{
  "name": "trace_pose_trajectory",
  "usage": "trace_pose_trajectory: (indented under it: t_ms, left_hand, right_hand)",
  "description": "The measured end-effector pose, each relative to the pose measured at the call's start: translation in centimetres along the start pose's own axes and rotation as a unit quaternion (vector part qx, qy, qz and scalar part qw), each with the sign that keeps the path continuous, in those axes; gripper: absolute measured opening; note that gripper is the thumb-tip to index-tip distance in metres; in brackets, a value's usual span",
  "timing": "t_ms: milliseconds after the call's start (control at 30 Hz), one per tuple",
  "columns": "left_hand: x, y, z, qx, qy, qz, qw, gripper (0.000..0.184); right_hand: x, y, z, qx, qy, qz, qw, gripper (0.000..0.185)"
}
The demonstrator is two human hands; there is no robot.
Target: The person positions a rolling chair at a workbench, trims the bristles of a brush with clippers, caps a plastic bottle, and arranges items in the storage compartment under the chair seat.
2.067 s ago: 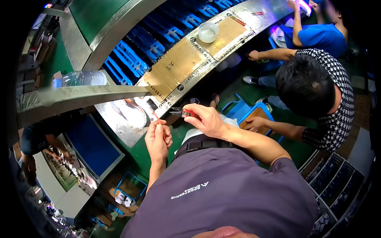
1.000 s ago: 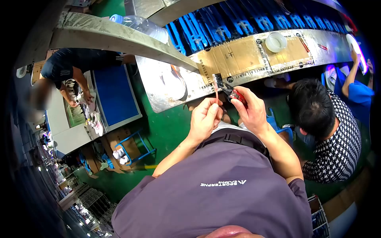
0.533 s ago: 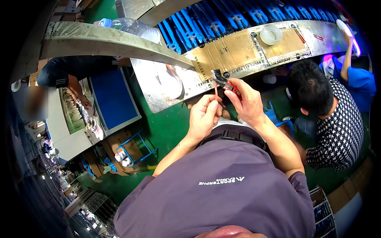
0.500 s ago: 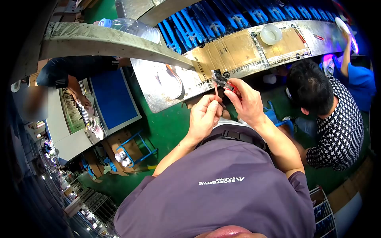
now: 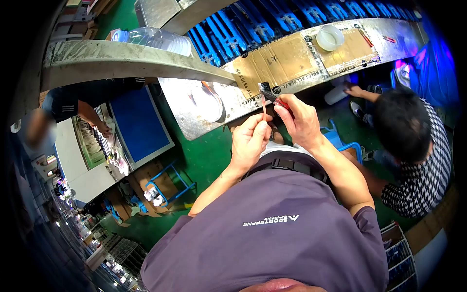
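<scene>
Near the worktop, left hand clamps a thin strip, right hand clamps pliers; a loose pinch could let the strip slip.

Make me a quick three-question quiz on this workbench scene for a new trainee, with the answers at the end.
1. What does the right hand hold?
A) a bottle
B) a red-handled tool
C) a shoe

2. True or false: the whitish bowl stands on cardboard.

3. Fill in the colour: the left hand pinches a thin, ____ strip.

Key: 1. B; 2. True; 3. reddish
</scene>
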State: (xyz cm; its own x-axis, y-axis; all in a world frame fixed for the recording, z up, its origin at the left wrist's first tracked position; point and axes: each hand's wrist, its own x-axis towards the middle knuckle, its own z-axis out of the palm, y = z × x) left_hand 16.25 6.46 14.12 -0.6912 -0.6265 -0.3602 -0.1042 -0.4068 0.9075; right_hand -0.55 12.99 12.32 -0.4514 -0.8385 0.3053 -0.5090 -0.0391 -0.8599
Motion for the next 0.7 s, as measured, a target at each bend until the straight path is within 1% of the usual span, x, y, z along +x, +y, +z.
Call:
trace_pose_trajectory:
  t_ms: [33, 100, 133, 167, 200, 333, 433, 533, 700]
  left_hand:
    - [0.1, 0.1, 0.0, -0.005, -0.001, -0.004, 1.000, 0.026]
    - [0.4, 0.3, -0.1, -0.079, 0.009, -0.027, 0.996, 0.024]
    - [0.7, 0.4, -0.1, -0.116, 0.013, -0.039, 0.992, 0.023]
    - [0.9, 0.5, -0.2, -0.113, 0.020, -0.035, 0.993, 0.023]
    - [1.1, 0.6, -0.3, -0.112, 0.021, -0.026, 0.993, 0.023]
    - [1.2, 0.8, -0.9, -0.076, 0.012, -0.018, 0.997, 0.023]
    - [1.0, 1.1, -0.8, -0.050, 0.022, -0.020, 0.998, 0.022]
    - [1.0, 0.9, -0.5, -0.029, 0.022, -0.006, 0.999, 0.021]
    - [0.8, 0.9, -0.3, -0.021, 0.023, -0.008, 0.999, 0.020]
  right_hand:
    - [0.0, 0.0, 0.0, 0.009, 0.000, 0.003, 1.000, 0.019]
    - [-0.1, 0.1, 0.2, 0.026, 0.000, 0.009, 1.000, 0.019]
    - [-0.2, -0.1, 0.1, 0.025, -0.003, -0.022, 0.999, 0.019]
    - [-0.3, -0.4, -0.3, 0.025, -0.008, -0.053, 0.998, 0.020]
    - [-0.4, -0.7, -0.4, 0.028, -0.008, -0.054, 0.998, 0.021]
    - [-0.2, -1.0, -0.8, 0.016, 0.004, 0.008, 1.000, 0.023]
    - [0.2, -0.9, -0.8, 0.009, 0.014, 0.028, 0.999, 0.024]
    - [0.4, -0.8, -0.9, 0.006, 0.014, 0.025, 1.000, 0.026]
    - [0.4, -0.5, -0.5, 0.009, 0.023, 0.009, 1.000, 0.027]
